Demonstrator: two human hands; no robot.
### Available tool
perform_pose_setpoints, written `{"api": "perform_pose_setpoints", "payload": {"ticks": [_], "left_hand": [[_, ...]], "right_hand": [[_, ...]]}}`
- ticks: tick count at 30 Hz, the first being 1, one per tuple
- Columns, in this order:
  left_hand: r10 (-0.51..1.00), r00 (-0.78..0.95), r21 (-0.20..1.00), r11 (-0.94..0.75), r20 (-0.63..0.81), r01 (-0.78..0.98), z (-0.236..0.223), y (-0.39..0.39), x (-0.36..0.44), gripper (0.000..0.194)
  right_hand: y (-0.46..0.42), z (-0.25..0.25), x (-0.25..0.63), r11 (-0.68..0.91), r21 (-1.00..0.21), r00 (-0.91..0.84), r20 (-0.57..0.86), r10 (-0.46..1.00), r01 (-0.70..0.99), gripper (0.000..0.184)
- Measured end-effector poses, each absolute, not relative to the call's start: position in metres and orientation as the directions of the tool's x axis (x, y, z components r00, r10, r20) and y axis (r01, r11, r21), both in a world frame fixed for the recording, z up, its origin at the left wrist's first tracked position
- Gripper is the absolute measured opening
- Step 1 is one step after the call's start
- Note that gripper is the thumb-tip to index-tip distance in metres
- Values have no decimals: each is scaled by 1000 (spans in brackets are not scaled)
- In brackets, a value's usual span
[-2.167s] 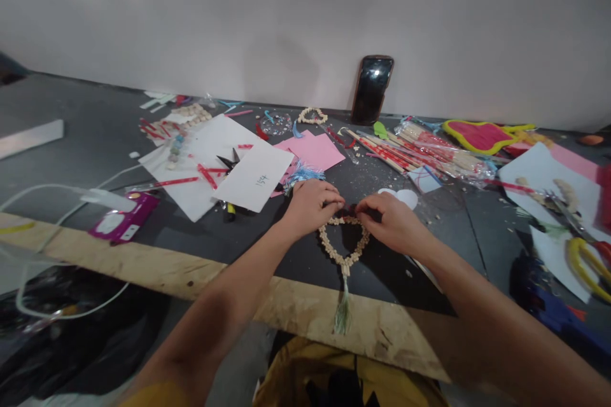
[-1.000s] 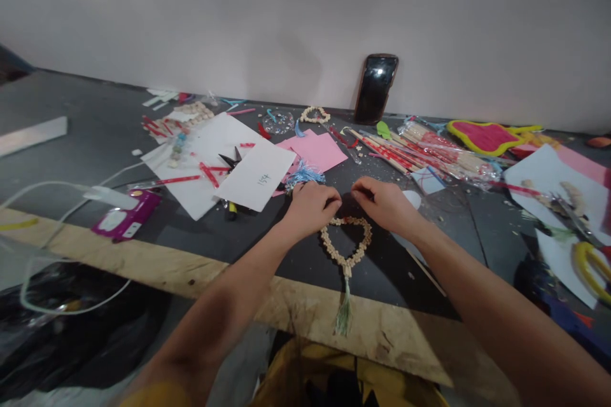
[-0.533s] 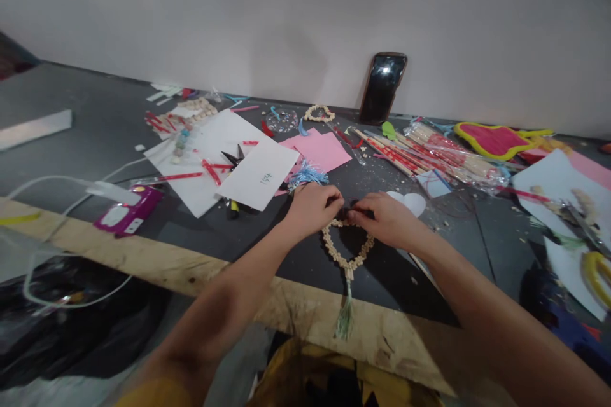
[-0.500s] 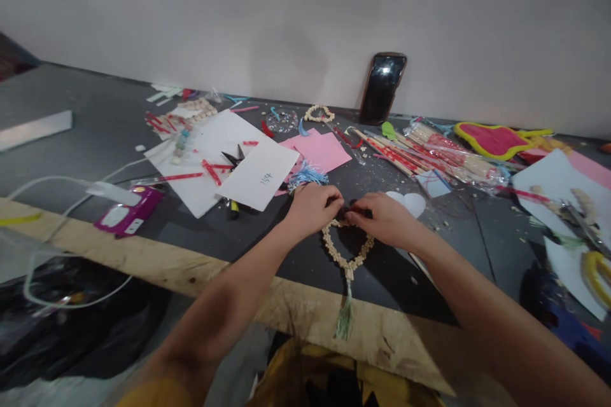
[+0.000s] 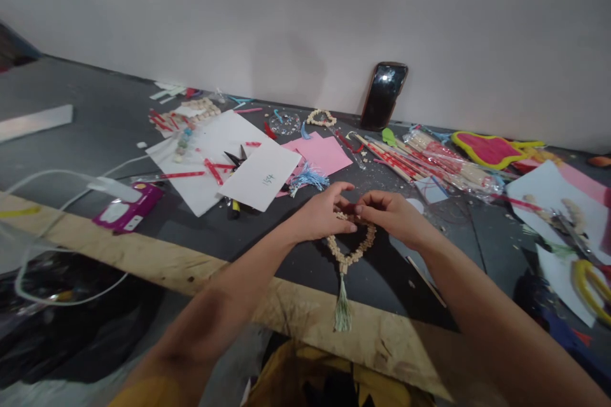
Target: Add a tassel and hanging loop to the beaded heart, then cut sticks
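A heart-shaped loop of pale wooden beads (image 5: 356,253) lies on the dark table (image 5: 95,133), with a pale green tassel (image 5: 342,313) hanging from its tip over the wooden edge. My left hand (image 5: 321,216) rests at the loop's top left, fingers curled in a pinch on the beads. My right hand (image 5: 392,215) sits at the top right, fingertips pinched together over a small dark red piece at the heart's notch. What exactly the fingertips grip is too small to name.
White paper sheets (image 5: 229,152), black scissors (image 5: 235,159), pink paper (image 5: 321,152) and a blue tassel (image 5: 308,177) lie behind my left hand. A phone (image 5: 384,95) leans on the wall. Wrapped sticks (image 5: 429,162), a second bead heart (image 5: 321,117), yellow-handled scissors (image 5: 589,270).
My hands parted about a second ago, then closed again over the top of the bead heart. The view has shifted slightly; my left fingers now spread a little more.
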State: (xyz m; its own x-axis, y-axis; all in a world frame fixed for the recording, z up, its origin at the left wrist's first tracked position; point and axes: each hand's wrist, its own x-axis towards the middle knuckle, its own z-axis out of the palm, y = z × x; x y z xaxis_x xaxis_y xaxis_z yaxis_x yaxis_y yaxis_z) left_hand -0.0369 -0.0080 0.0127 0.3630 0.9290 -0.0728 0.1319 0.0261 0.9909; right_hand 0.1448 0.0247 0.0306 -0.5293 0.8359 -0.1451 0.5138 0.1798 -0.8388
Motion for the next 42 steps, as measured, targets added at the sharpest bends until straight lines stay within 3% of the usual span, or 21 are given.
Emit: {"api": "perform_pose_setpoints", "payload": {"ticks": [5, 16, 28, 34, 42], "left_hand": [[932, 352, 996, 92, -89, 8, 17, -10, -32, 65], [917, 390, 985, 136, -84, -109, 22, -13, -30, 71], [937, 350, 996, 51, -23, -71, 21, -13, -28, 71], [934, 354, 988, 98, -50, -120, 20, -15, -26, 79], [906, 413, 965, 185, -94, -186, 23, -17, -25, 88]], "right_hand": [[21, 38, 149, 143, -879, -528, -137, 838, 454, 27], [19, 36, 145, 86, -918, -477, -119, 871, 386, 25], [15, 42, 143, -99, -995, -459, -99, 883, 24, 25], [16, 40, 144, -40, -999, -411, -45, 911, 20, 31], [20, 33, 143, -98, -995, -314, -100, 944, 23, 29]]}}
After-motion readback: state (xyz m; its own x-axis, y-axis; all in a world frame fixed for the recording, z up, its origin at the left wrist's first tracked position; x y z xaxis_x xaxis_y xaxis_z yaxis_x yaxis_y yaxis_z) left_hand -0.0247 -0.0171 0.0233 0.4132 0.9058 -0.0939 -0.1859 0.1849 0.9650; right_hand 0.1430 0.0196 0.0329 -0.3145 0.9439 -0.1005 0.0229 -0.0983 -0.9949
